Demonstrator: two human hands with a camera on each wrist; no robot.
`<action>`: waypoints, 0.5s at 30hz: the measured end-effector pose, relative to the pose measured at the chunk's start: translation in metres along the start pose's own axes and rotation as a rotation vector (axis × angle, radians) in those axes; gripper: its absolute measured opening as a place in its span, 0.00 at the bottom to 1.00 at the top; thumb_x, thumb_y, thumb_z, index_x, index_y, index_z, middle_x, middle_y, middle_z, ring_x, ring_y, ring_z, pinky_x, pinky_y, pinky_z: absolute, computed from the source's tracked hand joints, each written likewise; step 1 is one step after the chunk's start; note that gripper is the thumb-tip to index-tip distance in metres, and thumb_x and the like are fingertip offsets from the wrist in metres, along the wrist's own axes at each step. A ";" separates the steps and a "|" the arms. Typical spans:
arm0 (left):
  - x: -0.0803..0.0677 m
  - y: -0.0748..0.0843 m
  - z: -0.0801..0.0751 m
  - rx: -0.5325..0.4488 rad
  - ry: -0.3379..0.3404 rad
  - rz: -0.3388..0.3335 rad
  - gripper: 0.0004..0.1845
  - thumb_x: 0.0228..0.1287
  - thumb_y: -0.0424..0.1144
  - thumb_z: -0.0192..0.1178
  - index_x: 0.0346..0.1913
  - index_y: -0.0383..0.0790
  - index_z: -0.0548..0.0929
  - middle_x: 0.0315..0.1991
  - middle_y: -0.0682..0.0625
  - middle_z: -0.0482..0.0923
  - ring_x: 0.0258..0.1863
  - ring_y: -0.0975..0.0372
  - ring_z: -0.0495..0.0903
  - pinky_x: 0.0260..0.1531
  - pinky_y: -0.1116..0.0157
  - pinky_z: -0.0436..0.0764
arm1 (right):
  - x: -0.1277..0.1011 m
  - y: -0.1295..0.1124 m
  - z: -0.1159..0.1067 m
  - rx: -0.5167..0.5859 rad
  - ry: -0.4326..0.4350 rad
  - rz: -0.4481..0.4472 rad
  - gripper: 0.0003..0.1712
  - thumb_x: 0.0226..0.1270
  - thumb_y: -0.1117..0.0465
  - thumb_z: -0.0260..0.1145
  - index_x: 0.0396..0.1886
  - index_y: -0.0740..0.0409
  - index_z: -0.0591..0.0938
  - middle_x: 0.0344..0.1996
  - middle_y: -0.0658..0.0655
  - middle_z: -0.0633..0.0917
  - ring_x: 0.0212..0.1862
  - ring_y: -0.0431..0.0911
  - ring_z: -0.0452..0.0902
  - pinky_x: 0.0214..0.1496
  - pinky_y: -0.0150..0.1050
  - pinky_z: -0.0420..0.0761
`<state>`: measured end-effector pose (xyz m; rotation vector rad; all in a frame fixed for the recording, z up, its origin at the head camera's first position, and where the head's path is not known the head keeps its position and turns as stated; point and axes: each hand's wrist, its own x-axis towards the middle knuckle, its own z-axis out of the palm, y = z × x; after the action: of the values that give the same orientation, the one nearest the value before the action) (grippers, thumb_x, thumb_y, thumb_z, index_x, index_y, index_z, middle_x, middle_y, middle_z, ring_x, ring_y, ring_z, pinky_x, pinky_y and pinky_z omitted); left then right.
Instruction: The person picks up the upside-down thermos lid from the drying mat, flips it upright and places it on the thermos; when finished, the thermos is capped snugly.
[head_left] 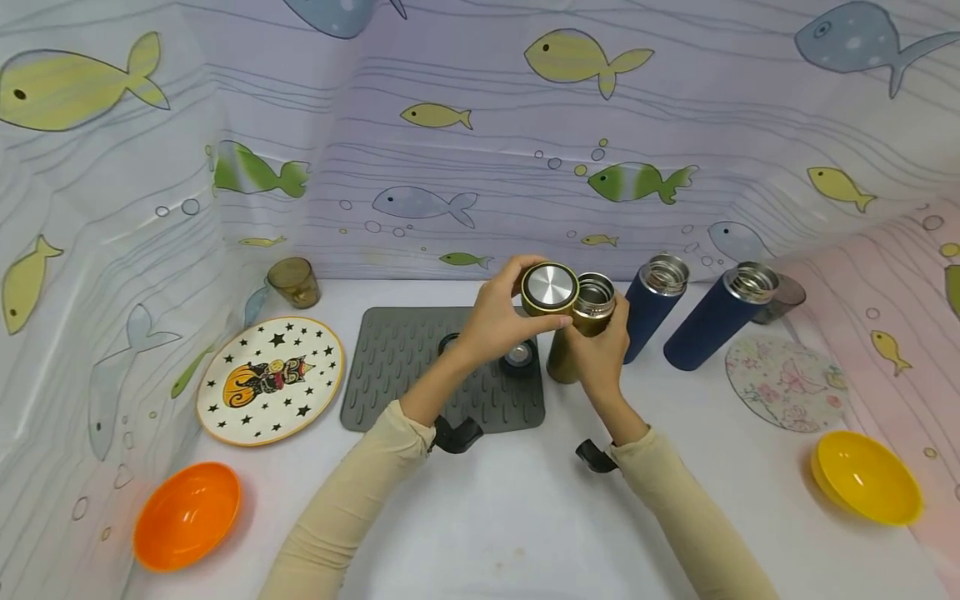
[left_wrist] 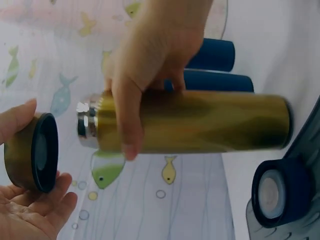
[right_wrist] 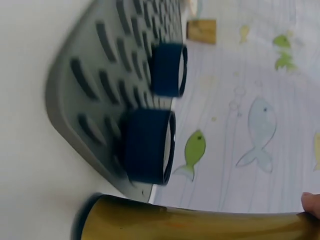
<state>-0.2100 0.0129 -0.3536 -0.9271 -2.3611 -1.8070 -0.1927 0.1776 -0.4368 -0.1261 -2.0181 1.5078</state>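
front: open table [head_left: 510, 517] | right: blue flasks [head_left: 651, 307] block

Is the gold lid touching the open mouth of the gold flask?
Apart. The left wrist view shows a clear gap between gold lid and gold flask mouth.

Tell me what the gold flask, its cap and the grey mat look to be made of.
Gold flask: apparently metal, with a bare steel neck above a dull olive-gold coat.
Cap: matching gold wall, brushed silvery top disc, dark inner lining, perhaps plastic.
Grey mat: likely silicone or rubber, matte, moulded with raised ribs.
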 end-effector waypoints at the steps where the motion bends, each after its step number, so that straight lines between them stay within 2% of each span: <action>1: 0.000 -0.001 0.001 -0.002 -0.001 -0.005 0.38 0.53 0.36 0.75 0.66 0.37 0.69 0.58 0.45 0.78 0.57 0.58 0.77 0.60 0.60 0.76 | -0.005 -0.008 -0.002 0.007 -0.013 -0.001 0.39 0.55 0.70 0.75 0.65 0.66 0.67 0.57 0.67 0.80 0.57 0.56 0.77 0.57 0.48 0.76; 6: -0.002 -0.003 0.007 -0.012 -0.021 -0.026 0.38 0.53 0.38 0.76 0.67 0.40 0.69 0.58 0.47 0.78 0.56 0.59 0.78 0.58 0.60 0.77 | -0.024 -0.043 -0.012 0.017 -0.042 0.006 0.38 0.56 0.73 0.74 0.64 0.72 0.67 0.57 0.73 0.77 0.58 0.61 0.75 0.57 0.43 0.75; 11: -0.001 -0.003 0.017 -0.005 -0.052 -0.035 0.38 0.54 0.39 0.75 0.67 0.40 0.69 0.58 0.46 0.78 0.57 0.57 0.79 0.58 0.60 0.78 | -0.031 -0.043 -0.015 0.041 -0.049 -0.012 0.38 0.55 0.73 0.73 0.64 0.73 0.66 0.58 0.72 0.77 0.59 0.59 0.76 0.56 0.29 0.73; 15: 0.002 -0.003 0.027 -0.010 -0.072 -0.033 0.38 0.53 0.39 0.76 0.66 0.41 0.70 0.59 0.47 0.77 0.58 0.57 0.78 0.59 0.60 0.77 | -0.034 -0.041 -0.016 0.034 -0.043 -0.021 0.39 0.55 0.74 0.73 0.65 0.73 0.66 0.58 0.72 0.77 0.57 0.57 0.76 0.53 0.27 0.72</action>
<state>-0.2038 0.0371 -0.3642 -0.9769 -2.4262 -1.8285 -0.1454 0.1622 -0.4116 -0.0586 -2.0198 1.5432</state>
